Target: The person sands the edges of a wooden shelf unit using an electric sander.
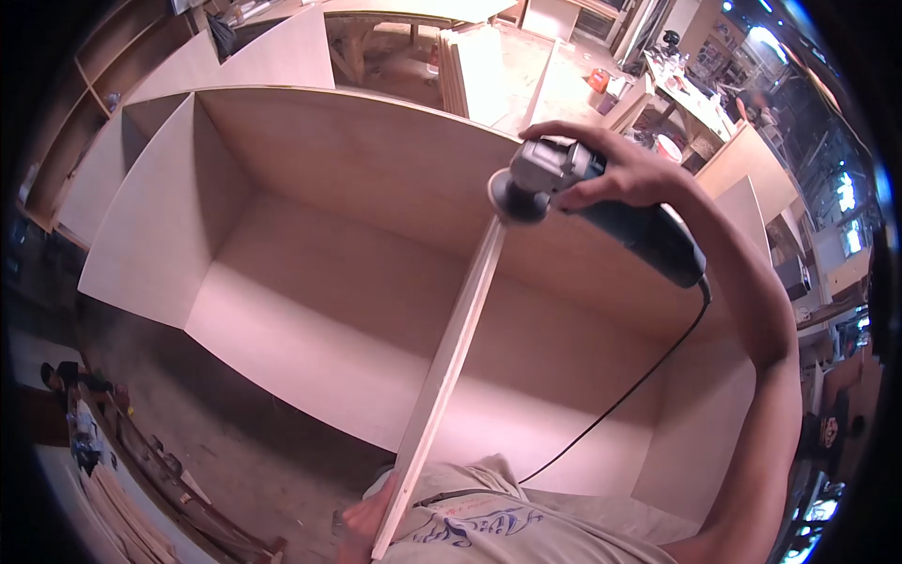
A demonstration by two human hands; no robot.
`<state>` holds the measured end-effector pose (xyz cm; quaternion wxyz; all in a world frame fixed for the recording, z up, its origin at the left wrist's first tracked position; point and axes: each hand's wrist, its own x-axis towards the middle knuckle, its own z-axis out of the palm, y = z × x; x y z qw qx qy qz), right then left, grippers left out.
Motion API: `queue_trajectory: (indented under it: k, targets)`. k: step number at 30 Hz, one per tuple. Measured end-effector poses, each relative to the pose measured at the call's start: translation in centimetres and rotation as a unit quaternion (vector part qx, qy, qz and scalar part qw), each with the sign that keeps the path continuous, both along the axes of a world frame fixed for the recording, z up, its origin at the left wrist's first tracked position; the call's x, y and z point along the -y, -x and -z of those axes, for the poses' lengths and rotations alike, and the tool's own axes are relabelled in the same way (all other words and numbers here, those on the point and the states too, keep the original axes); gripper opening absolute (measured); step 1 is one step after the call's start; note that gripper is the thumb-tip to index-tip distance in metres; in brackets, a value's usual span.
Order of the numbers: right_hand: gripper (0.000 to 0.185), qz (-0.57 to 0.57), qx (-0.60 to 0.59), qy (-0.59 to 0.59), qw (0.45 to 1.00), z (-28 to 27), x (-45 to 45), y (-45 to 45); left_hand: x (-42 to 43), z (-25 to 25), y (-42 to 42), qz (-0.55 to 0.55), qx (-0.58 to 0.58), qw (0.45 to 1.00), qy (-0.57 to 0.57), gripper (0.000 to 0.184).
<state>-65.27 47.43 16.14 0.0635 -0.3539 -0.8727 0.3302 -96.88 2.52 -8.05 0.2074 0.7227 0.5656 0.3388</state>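
Observation:
My right hand [625, 169] is wrapped round the head end of a power grinder [648, 235] with a round disc [517, 199] at its front. The disc is at the far end of an upright divider's edge [451, 357], inside a large pale wooden cabinet [338, 254]. At the near end of that divider, my left hand [368, 522] lies against its side, partly hidden by the board. A black cord [615, 404] runs from the grinder down across the cabinet towards my shirt.
Curved wooden panels [272, 52] stand behind the cabinet. A workbench [691, 99] with tools is at the back right. One person [832, 428] is at the right edge, another [66, 376] at the left. Stacked strips [127, 517] lie at lower left.

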Motion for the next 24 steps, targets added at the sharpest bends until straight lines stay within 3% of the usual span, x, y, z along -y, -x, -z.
queue_trajectory:
  k: [3,6,8,10,11,14,16,18,21,24]
  targets:
    - [0.080,0.028,0.017,-0.013,0.999,0.1,-4.4,-1.4,0.1,-0.1,0.1,-0.004,-0.014,1.000,0.017,0.058]
    - [0.079,0.061,0.046,-0.104,0.992,0.2,-9.2,-2.8,-0.6,-0.4,-0.1,-0.012,-0.022,0.999,0.027,0.058]
    - [0.078,0.084,-0.019,-0.031,0.996,0.9,-12.8,-3.7,-0.9,-0.5,-0.2,-0.015,-0.026,0.999,0.036,0.058]
    - [0.078,0.135,0.018,-0.042,0.990,-0.1,-14.2,-4.4,-0.9,-0.6,-0.2,-0.012,-0.029,0.999,0.041,0.058]
    - [0.078,0.149,0.041,-0.113,0.981,-0.5,-14.0,-4.4,-1.0,-0.7,-0.1,-0.011,-0.032,0.999,0.042,0.058]
    - [0.077,0.144,0.027,-0.090,0.985,-2.1,-8.7,-3.5,-1.4,-0.5,-0.1,-0.013,-0.033,0.998,0.046,0.058]
    - [0.073,0.084,-0.076,-0.018,0.993,-1.3,-4.5,-2.6,-1.6,-0.5,0.0,-0.012,-0.033,0.998,0.051,0.058]
    - [0.077,-0.001,-0.051,-0.037,0.998,-1.1,-0.1,-1.4,-2.0,-0.4,0.0,-0.009,-0.034,0.998,0.051,0.058]
    - [0.075,-0.107,-0.071,0.031,0.991,-0.6,5.6,0.9,-2.5,0.0,0.0,-0.005,-0.034,0.998,0.048,0.058]
    - [0.076,-0.131,-0.059,0.096,0.985,-0.7,8.1,2.1,-2.9,0.2,0.1,-0.003,-0.033,0.998,0.048,0.058]
